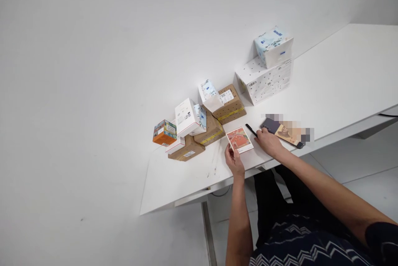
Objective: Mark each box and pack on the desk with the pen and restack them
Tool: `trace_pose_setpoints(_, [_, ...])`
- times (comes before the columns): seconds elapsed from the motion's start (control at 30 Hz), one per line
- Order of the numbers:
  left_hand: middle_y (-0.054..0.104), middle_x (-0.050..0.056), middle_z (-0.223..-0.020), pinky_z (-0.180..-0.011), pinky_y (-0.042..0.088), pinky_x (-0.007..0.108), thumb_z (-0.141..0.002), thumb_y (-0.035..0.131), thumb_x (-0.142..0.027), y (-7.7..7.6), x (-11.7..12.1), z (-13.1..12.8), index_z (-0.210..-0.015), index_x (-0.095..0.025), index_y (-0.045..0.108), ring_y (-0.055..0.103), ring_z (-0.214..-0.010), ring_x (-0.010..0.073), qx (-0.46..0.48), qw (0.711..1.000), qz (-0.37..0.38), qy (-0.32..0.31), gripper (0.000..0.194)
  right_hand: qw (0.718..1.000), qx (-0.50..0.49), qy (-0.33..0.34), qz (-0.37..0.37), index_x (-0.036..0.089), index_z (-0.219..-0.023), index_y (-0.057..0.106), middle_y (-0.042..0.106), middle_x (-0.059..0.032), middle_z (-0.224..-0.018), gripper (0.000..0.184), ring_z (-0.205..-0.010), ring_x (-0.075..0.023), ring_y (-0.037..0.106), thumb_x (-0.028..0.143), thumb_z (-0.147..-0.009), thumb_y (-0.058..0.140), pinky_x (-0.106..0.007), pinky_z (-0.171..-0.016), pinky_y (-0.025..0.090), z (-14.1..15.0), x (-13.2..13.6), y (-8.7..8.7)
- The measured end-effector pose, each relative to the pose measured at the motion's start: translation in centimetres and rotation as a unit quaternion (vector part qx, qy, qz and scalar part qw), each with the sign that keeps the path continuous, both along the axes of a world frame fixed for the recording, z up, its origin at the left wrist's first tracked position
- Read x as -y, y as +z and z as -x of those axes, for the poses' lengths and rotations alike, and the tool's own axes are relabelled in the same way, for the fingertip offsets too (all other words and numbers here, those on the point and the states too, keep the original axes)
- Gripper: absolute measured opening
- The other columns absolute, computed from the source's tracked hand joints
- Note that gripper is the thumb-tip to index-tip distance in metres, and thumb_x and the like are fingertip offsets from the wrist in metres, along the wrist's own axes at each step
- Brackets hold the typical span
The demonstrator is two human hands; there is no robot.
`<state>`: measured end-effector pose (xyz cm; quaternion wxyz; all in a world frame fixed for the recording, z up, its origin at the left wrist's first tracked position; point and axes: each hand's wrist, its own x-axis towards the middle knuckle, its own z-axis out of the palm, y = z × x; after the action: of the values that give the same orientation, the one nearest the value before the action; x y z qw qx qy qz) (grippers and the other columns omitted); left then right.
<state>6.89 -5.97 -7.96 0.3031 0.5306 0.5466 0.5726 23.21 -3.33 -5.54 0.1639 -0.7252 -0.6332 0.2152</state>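
A square white-bordered card or booklet (239,140) with a red-orange picture lies at the front of the white table. My left hand (234,160) grips its lower left corner, thumb on top. Just right of it is a black pen (250,129), pointing up and left. My right hand (270,142) has its fingers closed at the pen's lower end; the fingertips are partly hidden. Beside that hand, to the right, rests a dark phone-like item (271,125) with a pictured, partly pixelated surface.
Brown cartons (230,108) and white boxes (186,117) are stacked along the wall, with an orange box (164,132) at the left end. Farther right, a tissue pack (274,46) sits on a large white box (270,81). The table's (342,88) front edge is close to my body.
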Motion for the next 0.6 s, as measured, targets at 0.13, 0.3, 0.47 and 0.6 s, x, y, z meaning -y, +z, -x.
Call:
trace_pose_setpoints(0.13, [0.063,0.014,-0.111,-0.082,0.048,0.031,-0.086,0.046,-0.049,0.2,0.1,-0.3,-0.120,-0.012,0.055,0.061,-0.099,0.0214,-0.039,0.999,0.014,0.025,0.051,0.999,-0.039,0.002,0.004,0.010,-0.091,0.061,0.064,-0.0201,-0.097,0.016,-0.087,-0.0261,0.065,0.019,-0.086,0.049,-0.030,-0.070,0.045,-0.4,-0.2,-0.1])
trace_pose_setpoints(0.3, [0.063,0.014,-0.107,-0.081,0.046,0.032,-0.089,0.040,-0.046,0.4,0.3,-0.6,-0.116,-0.013,0.055,0.060,-0.097,0.0217,-0.102,0.994,0.012,0.035,0.045,0.989,-0.149,-0.025,-0.001,0.017,-0.081,0.054,0.068,-0.0071,-0.072,0.012,-0.069,-0.0181,0.066,0.027,-0.085,0.049,-0.026,-0.063,0.045,-2.0,0.2,-0.1])
trace_pose_setpoints(0.47, [0.062,0.013,-0.101,-0.084,0.042,0.035,-0.091,0.038,-0.042,0.3,0.4,-0.6,-0.107,-0.015,0.058,0.056,-0.095,0.0222,-0.177,0.983,-0.004,0.043,0.037,0.921,-0.378,-0.087,-0.023,0.021,-0.088,0.043,0.068,-0.0008,-0.071,0.017,-0.042,-0.0086,0.052,0.037,-0.089,0.039,-0.022,-0.042,0.040,-2.9,1.3,-0.3])
trace_pose_setpoints(0.6, [0.057,0.011,-0.095,-0.081,0.044,0.035,-0.092,0.038,-0.037,0.1,0.8,-0.4,-0.102,-0.014,0.055,0.053,-0.090,0.0204,-0.191,0.979,-0.034,0.055,0.030,0.763,-0.635,-0.119,-0.028,0.020,-0.092,0.049,0.063,0.0013,-0.068,0.040,-0.041,-0.0069,0.047,0.048,-0.070,0.066,-0.021,-0.037,0.035,-3.2,1.6,0.5])
